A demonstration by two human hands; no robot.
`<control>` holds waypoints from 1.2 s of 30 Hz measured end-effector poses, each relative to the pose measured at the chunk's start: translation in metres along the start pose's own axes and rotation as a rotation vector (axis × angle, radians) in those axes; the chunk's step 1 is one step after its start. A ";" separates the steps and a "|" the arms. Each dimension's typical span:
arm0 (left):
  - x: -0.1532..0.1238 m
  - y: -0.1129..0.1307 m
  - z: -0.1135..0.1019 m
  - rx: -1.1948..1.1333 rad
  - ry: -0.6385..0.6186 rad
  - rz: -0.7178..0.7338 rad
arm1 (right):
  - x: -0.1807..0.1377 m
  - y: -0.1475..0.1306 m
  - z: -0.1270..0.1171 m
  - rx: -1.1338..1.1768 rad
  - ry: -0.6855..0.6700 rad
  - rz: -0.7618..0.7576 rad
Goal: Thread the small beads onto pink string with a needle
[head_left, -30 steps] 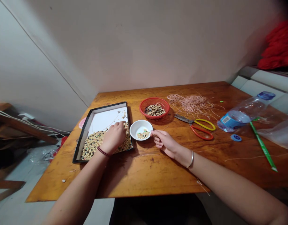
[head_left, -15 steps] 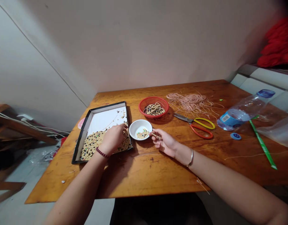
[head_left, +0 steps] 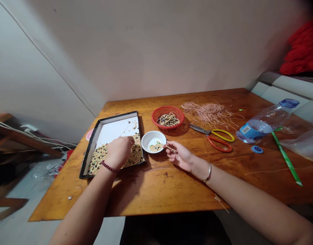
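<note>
Over a black-edged tray [head_left: 109, 128] on the left, my left hand [head_left: 119, 149] has its fingers closed in a pinch; whatever they hold is too small to make out. Cream, dark and a few green beads [head_left: 136, 154] cover the near part of the tray. My right hand [head_left: 182, 155] grips a short string of beads [head_left: 171, 148] between thumb and fingers, just right of a white bowl [head_left: 151, 134]. Some loose beads [head_left: 156, 146] lie in the bowl.
Behind the bowl, a red basket [head_left: 169, 127] holds strung beads. A tangle of pink cord [head_left: 206, 112], scissors [head_left: 220, 141], a plastic bottle [head_left: 260, 126], a blue cap [head_left: 257, 149] and a green strip [head_left: 286, 158] lie to the right on the wooden table [head_left: 156, 190].
My left hand has shifted slightly left and lifted a little over the beads in the tray. My right hand stays beside the bowl with the string of beads.
</note>
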State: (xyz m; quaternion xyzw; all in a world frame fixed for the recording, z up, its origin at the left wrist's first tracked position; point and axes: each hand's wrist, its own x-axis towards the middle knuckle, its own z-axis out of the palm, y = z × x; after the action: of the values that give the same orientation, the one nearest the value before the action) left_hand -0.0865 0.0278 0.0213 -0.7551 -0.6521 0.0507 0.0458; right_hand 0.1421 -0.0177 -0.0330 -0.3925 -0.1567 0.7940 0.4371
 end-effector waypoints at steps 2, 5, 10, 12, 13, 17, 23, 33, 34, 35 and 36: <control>0.001 0.002 0.002 0.006 0.043 0.016 | 0.000 0.000 0.000 0.002 0.000 0.007; 0.004 0.004 0.007 0.003 0.093 0.068 | -0.001 0.000 0.000 0.001 -0.006 0.006; 0.008 0.006 0.014 -0.019 0.066 0.097 | -0.001 0.000 0.000 0.002 -0.009 0.012; 0.009 0.006 0.017 -0.030 0.067 0.104 | 0.000 0.000 0.000 0.008 -0.015 0.013; 0.010 0.006 0.018 -0.033 0.070 0.108 | 0.000 0.000 0.000 0.008 -0.016 0.012; 0.010 0.005 0.019 -0.050 0.072 0.121 | 0.000 0.000 -0.001 0.016 -0.014 0.008; 0.009 0.007 0.018 -0.021 0.060 0.126 | 0.000 0.000 0.000 0.016 -0.019 0.006; 0.007 0.007 0.019 -0.040 0.000 0.124 | 0.000 0.000 -0.001 0.020 -0.019 0.005; 0.008 0.007 0.019 -0.042 0.001 0.120 | 0.000 0.000 -0.002 0.020 -0.017 0.005; 0.008 0.007 0.020 -0.043 0.002 0.111 | 0.000 0.000 -0.002 0.020 -0.017 0.005; 0.009 0.007 0.020 -0.042 0.000 0.096 | 0.001 0.000 -0.002 0.020 -0.018 0.006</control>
State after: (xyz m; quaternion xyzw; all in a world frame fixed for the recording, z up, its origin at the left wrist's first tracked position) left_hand -0.0816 0.0356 0.0003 -0.7861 -0.6162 0.0392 0.0277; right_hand 0.1435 -0.0177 -0.0349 -0.3812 -0.1513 0.8005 0.4371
